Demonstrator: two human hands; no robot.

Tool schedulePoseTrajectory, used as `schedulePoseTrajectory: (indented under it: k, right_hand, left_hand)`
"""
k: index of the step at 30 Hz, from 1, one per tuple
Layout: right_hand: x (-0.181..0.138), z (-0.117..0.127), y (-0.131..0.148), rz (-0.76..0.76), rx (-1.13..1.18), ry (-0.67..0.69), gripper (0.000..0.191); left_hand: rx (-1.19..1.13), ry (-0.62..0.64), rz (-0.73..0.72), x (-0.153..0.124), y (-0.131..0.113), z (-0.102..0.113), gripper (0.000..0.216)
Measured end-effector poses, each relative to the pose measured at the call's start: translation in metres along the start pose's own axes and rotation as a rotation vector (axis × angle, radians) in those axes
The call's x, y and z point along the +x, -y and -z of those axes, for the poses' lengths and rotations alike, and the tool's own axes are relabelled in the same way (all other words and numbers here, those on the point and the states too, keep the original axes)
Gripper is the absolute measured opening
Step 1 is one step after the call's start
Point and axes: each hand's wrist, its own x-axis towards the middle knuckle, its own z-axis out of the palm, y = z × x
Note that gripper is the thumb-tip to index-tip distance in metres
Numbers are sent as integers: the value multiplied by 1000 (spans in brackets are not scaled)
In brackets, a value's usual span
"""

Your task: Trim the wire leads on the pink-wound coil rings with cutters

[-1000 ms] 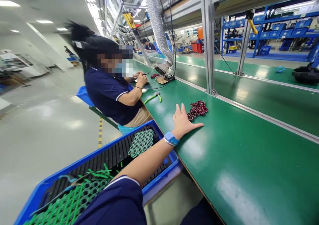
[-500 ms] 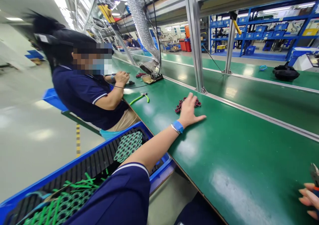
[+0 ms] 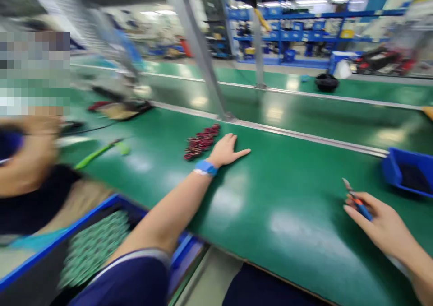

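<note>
My left hand (image 3: 226,150) rests low over the green bench, thumb spread away from the fingers, with nothing seen in it. Just to its left lies a cluster of small dark-red and black wound parts (image 3: 202,142), blurred here; they look like coils. A blue band circles my left wrist. On the right, my right hand (image 3: 384,220) is closed around a pair of cutting pliers (image 3: 360,206) with blue and orange handles, its metal jaws pointing up and away from me.
A blue bin (image 3: 409,173) with a dark bottom stands at the right. Below left, a blue crate (image 3: 101,206) carries green ring-patterned pieces (image 3: 96,247). Green-handled pliers (image 3: 98,155) lie near a co-worker's arm (image 3: 30,157). A metal post (image 3: 199,53) rises from the bench's rail.
My view has swung right, bringing the right hand with its pliers and the blue bin into sight. My left hand has shifted from over the red parts to their right side.
</note>
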Motion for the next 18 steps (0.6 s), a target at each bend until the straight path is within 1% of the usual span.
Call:
schedulePoseTrajectory:
  k: [2, 4, 6, 7, 9, 11, 13, 14, 16, 18]
  right_hand:
    - [3, 0, 16, 72, -112, -47, 24]
    - [8, 2, 24, 98, -220, -85, 20]
    - [13, 4, 25, 43, -388, -70, 22]
    - [14, 5, 25, 15, -485, -38, 24]
    - [14, 6, 25, -43, -564, -31, 23]
    - [11, 6, 26, -77, -604, -40, 22]
    - [5, 6, 26, -91, -633, -48, 22]
    - [1, 7, 26, -95, -643, -53, 22]
    - [-9, 8, 24, -111, -658, -68, 23]
    - [-20, 10, 22, -144, -672, -93, 24]
  left_hand:
    - [-60, 40, -124, -7, -23, -8, 82]
    - [-130, 70, -281, -12, -50, -20, 99]
    - [-161, 71, -467, -18, -84, -33, 103]
    - [-161, 54, -563, -22, -104, -37, 105]
    - [-169, 41, -746, -31, -147, -41, 110]
    - [-179, 55, -880, -41, -188, -40, 112]
    - [-200, 71, -952, -47, -221, -35, 111]
    - [-219, 76, -959, -49, -232, -34, 110]
    - [-280, 81, -941, -50, -244, -31, 105]
    - [-355, 76, -905, -49, -247, -30, 97]
